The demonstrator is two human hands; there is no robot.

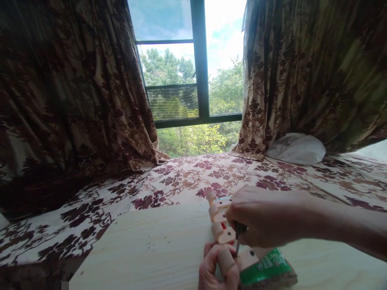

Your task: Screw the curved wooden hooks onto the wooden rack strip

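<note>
My right hand [256, 217] is closed around the dark handle of a thin-shafted tool [238, 241], which could be a screwdriver or an awl. Its shaft points down to the nearest pale wooden piece [248, 258], close to my left fingers. The fingers of my left hand [216, 268] are curled around the rounded end of that piece. Farther along stand several similar wooden pieces [225, 235] in a row, with rounded ends and dark round spots. Under and beside the nearest one lies a green printed packet or block [269, 268]; its exact kind is unclear.
A pale wooden board [151, 241] with small dark specks lies beneath the work. Behind it spreads a floral cloth [181, 177]. Patterned curtains [115, 100] frame a window [201, 60], and a white plastic bag [298, 148] sits at the back right.
</note>
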